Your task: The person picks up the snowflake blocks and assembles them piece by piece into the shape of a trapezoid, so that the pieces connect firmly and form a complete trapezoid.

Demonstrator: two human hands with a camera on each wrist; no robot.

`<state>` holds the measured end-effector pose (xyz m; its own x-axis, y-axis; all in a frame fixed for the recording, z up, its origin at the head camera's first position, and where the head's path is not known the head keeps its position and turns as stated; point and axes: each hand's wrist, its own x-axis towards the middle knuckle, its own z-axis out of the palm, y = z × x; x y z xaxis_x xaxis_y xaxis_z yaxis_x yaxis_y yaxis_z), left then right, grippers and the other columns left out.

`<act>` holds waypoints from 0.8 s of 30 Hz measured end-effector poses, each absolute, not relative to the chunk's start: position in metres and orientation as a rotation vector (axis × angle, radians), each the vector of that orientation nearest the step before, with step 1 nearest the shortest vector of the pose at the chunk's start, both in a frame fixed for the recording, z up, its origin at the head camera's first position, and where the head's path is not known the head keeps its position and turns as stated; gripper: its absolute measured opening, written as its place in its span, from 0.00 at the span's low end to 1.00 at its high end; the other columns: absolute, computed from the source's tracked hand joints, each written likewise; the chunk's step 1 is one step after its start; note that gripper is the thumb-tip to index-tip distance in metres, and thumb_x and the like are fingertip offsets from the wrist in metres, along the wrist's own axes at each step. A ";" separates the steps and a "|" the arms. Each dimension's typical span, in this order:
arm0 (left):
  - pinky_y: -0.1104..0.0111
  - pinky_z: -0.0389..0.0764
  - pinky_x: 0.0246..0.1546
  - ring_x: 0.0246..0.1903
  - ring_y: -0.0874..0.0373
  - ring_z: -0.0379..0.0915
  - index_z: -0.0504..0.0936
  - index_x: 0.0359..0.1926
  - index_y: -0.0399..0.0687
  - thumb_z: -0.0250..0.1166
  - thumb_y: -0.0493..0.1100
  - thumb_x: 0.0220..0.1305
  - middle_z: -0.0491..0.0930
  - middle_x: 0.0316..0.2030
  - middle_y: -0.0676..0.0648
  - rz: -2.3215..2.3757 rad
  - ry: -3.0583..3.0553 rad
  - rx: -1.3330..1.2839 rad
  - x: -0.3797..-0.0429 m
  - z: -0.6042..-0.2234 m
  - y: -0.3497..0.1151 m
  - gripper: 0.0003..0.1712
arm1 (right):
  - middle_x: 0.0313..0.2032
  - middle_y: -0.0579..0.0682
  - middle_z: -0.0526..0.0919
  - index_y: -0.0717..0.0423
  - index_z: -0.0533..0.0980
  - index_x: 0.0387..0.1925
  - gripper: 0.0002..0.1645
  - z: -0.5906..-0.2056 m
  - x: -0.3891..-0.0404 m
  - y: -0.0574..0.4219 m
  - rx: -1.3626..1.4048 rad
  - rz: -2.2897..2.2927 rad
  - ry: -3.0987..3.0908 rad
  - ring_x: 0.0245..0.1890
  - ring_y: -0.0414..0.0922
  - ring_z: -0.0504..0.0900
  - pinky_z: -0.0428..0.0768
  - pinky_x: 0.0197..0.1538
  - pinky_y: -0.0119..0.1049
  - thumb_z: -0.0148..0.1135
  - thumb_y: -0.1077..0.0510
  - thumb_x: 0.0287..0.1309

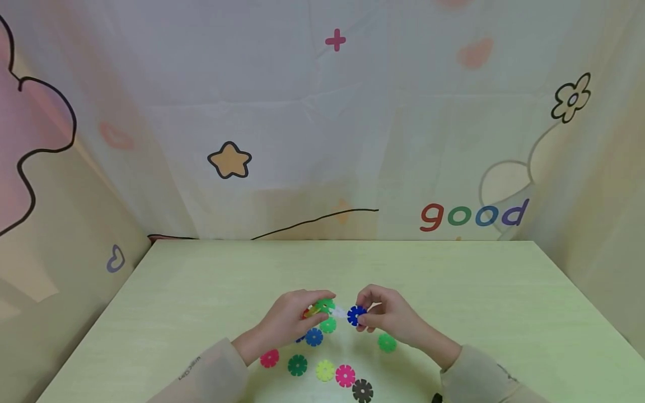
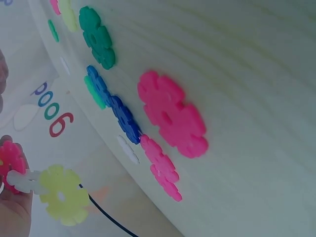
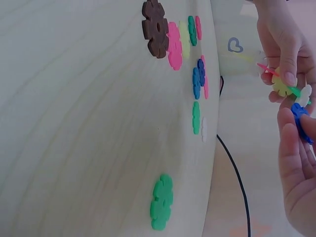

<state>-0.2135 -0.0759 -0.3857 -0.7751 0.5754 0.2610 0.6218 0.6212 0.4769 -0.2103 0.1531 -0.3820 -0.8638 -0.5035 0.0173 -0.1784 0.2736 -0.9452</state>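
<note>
My right hand point(image 1: 389, 314) pinches a dark blue disc point(image 1: 353, 314); left of it, my left hand point(image 1: 292, 314) pinches joined discs point(image 1: 327, 304); nearer me than it lies a brown disc point(image 1: 357, 390).

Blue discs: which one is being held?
The dark blue disc pinched by the right hand; the other two blue discs lie on the table.

Pale tabletop point(image 1: 453, 274); cartoon-printed cloth backdrop point(image 1: 282, 67) behind.

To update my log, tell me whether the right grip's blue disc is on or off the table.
Off: the right grip pinches the blue notched disc above the table.
</note>
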 end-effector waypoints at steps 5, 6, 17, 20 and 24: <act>0.71 0.76 0.44 0.46 0.59 0.75 0.73 0.54 0.52 0.62 0.44 0.55 0.78 0.48 0.51 -0.835 -2.727 -1.027 -0.212 -0.386 -0.075 0.23 | 0.32 0.57 0.76 0.66 0.68 0.38 0.12 -0.384 -0.208 0.151 -0.583 -1.667 2.258 0.29 0.48 0.82 0.79 0.30 0.31 0.58 0.67 0.51; 0.71 0.76 0.44 0.46 0.59 0.75 0.73 0.54 0.51 0.62 0.44 0.55 0.78 0.48 0.51 -0.832 -2.717 -1.033 -0.211 -0.386 -0.075 0.23 | 0.32 0.57 0.76 0.67 0.68 0.38 0.12 -0.384 -0.208 0.150 -0.575 -1.680 2.255 0.29 0.48 0.82 0.80 0.30 0.31 0.58 0.67 0.51; 0.78 0.75 0.41 0.41 0.61 0.78 0.71 0.56 0.46 0.61 0.45 0.56 0.79 0.46 0.48 -0.837 -2.614 -1.106 -0.207 -0.386 -0.073 0.25 | 0.27 0.54 0.77 0.70 0.68 0.36 0.11 -0.386 -0.203 0.145 -0.483 -1.827 2.232 0.27 0.46 0.83 0.80 0.30 0.33 0.58 0.70 0.50; 0.78 0.75 0.41 0.41 0.61 0.78 0.71 0.56 0.46 0.61 0.45 0.55 0.80 0.45 0.48 -0.825 -2.588 -1.116 -0.206 -0.388 -0.073 0.26 | 0.26 0.55 0.77 0.71 0.68 0.34 0.10 -0.385 -0.201 0.144 -0.494 -1.847 2.239 0.26 0.45 0.83 0.81 0.29 0.33 0.58 0.70 0.49; 0.74 0.76 0.43 0.43 0.61 0.77 0.71 0.55 0.46 0.62 0.45 0.55 0.80 0.44 0.49 -0.812 -2.548 -1.121 -0.205 -0.390 -0.072 0.26 | 0.26 0.57 0.77 0.71 0.69 0.33 0.09 -0.383 -0.200 0.142 -0.505 -1.841 2.262 0.25 0.45 0.83 0.80 0.29 0.33 0.58 0.71 0.49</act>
<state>-0.2049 -0.0717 -0.3898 -0.6765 0.6024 0.4236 0.7364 0.5512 0.3922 -0.1998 0.1423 -0.3825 -0.9256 -0.3715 0.0722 -0.1462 0.1750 -0.9737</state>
